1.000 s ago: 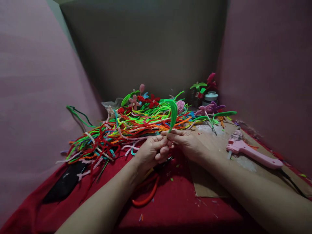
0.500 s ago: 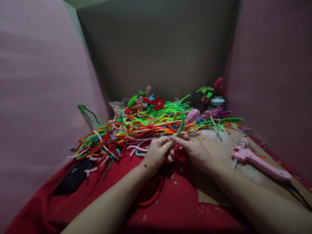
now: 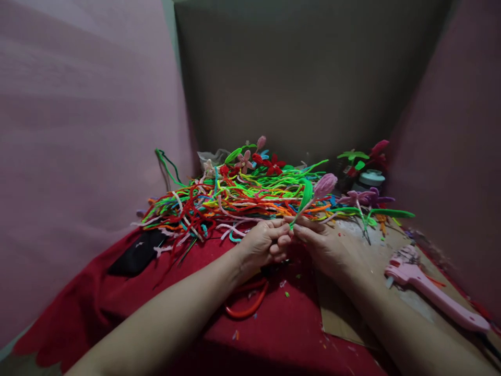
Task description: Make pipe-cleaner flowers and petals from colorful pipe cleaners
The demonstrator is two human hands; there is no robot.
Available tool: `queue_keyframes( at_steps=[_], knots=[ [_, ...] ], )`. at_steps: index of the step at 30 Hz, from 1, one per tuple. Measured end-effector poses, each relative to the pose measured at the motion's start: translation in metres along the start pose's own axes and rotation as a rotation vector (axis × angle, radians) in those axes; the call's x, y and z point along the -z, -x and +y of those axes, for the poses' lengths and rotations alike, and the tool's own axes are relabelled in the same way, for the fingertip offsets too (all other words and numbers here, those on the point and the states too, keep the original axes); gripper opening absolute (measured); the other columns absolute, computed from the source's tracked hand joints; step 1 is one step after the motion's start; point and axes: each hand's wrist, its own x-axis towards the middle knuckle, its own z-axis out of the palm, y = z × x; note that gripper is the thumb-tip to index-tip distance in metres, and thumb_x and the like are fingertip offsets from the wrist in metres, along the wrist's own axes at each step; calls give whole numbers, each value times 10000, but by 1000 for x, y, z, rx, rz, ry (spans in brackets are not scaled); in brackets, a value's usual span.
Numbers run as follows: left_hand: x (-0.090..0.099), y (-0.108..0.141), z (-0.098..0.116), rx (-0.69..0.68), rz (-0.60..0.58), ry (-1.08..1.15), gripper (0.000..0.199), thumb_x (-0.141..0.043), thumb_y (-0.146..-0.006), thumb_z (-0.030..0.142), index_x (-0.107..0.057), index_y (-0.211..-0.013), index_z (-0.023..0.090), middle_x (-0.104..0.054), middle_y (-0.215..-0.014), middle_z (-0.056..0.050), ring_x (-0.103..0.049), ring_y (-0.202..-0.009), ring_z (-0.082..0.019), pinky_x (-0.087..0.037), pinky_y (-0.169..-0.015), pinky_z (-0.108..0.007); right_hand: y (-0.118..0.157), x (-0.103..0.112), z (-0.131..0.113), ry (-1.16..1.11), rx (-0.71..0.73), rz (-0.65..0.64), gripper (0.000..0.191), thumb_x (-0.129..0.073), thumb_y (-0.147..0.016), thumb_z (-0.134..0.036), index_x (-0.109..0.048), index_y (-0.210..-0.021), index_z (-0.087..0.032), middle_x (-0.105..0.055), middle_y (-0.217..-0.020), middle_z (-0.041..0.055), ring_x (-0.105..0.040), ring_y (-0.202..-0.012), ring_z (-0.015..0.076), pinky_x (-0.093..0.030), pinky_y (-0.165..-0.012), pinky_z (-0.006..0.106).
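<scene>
Green leaf (image 3: 307,192) has turned; left hand (image 3: 264,243) and right hand (image 3: 321,248) (forearms (image 3: 172,308) converging) pinch its base and a stem (image 3: 304,207).

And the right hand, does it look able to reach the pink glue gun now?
Probably yes: the pink glue gun lies on the cardboard near the right hand, with nothing visible covering it. But the hand seems to hold the flower stem, which might need releasing first.
</scene>
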Motion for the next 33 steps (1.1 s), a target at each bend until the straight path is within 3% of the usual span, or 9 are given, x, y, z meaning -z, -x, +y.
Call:
queue_keyframes(
  at_steps=[3, 6, 11, 14, 16, 18, 22, 27, 33],
  knots=[
    [6, 0, 3, 97, -102, 50, 122, -569, -798, 241, -540, -875, 151, -382, -474, 98, -187, -285, -7, -285, -302, -139, 0, 3, 2, -36, -42, 37, 170, -712, -630, -209, -710, -800, -210, -679, -755, 6, -587, -684, 142, -471, -666, 270],
    [7, -1, 4, 112, -83, -7, 146, -574, -792, 275, -535, -787, 135, -352, -468, 100, -183, -293, -6, -280, -304, -146, -1, 3, 3, -60, -29, 31, 187, -700, -644, -189, -711, -829, -209, -687, -832, 24, -605, -797, 168, -471, -729, 284],
    [-4, 1, -1, -86, 147, -452, 251, -523, -806, 368, -525, -691, 146, -470, -485, 51, -366, -317, -40, -263, -338, -170, 0, -3, -1, 7, -20, 46, 159, -668, -664, -246, -706, -817, -224, -691, -823, 27, -617, -806, 216, -478, -697, 328],
    [-10, 3, -6, -274, 294, -781, 234, -514, -806, 328, -531, -647, 157, -516, -525, 29, -467, -427, -65, -334, -433, -180, 2, -7, -7, 165, 4, 51, 149, -632, -682, -311, -711, -796, -256, -686, -732, 16, -614, -767, 252, -464, -662, 361],
    [-13, 5, -7, -331, 347, -880, 215, -511, -805, 298, -543, -642, 162, -514, -531, 31, -479, -459, -68, -356, -472, -183, 4, -9, -10, 237, 22, 69, 153, -621, -680, -344, -711, -781, -271, -678, -703, 19, -608, -763, 272, -455, -645, 373],
    [-15, 5, -6, -239, 345, -808, 229, -484, -816, 304, -533, -644, 160, -514, -517, 30, -465, -417, -67, -345, -435, -183, 5, -11, -11, 264, 25, 76, 162, -601, -692, -368, -706, -773, -275, -673, -707, 30, -602, -765, 276, -448, -632, 373],
    [-17, 2, 2, -14, 223, -481, 253, -526, -788, 361, -541, -679, 134, -538, -524, 12, -453, -364, -65, -329, -364, -178, 8, -18, -18, 277, 29, 79, 148, -571, -710, -369, -680, -675, -275, -658, -700, 44, -592, -739, 262, -438, -619, 359],
    [-8, -4, 5, 77, 110, -198, 235, -622, -735, 339, -562, -707, 113, -465, -483, 50, -356, -316, -31, -285, -327, -163, 9, -23, -33, 329, 49, 99, 114, -592, -681, -322, -661, -611, -264, -647, -668, 44, -576, -696, 242, -430, -615, 345],
    [7, -2, 3, 145, -50, 15, 185, -606, -770, 292, -573, -744, 112, -396, -449, 74, -255, -299, -12, -212, -324, -149, 5, -14, -25, 423, 70, 134, 143, -620, -673, -334, -707, -679, -222, -655, -668, 39, -578, -742, 243, -433, -694, 364]
  ],
)
